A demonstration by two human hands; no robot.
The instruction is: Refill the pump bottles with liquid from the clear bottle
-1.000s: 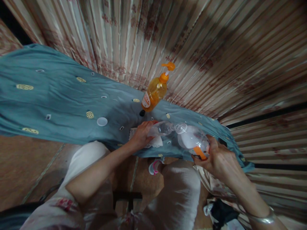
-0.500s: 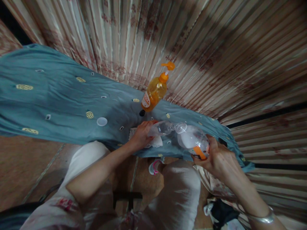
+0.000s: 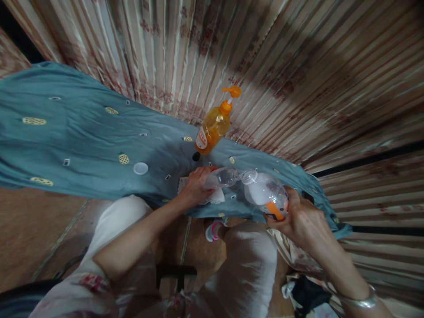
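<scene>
Your left hand [image 3: 196, 187] wraps the small clear bottle [image 3: 224, 177], your right hand [image 3: 300, 218] the larger clear bottle [image 3: 265, 189]; between your fingers their mouths seem to meet, so hold both aligned, squeezing lightly.

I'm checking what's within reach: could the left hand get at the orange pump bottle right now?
Probably not right away: the left hand is holding a clear plastic bottle. Once freed, likely yes: the orange pump bottle stands beyond, with nothing tall between them.
</scene>
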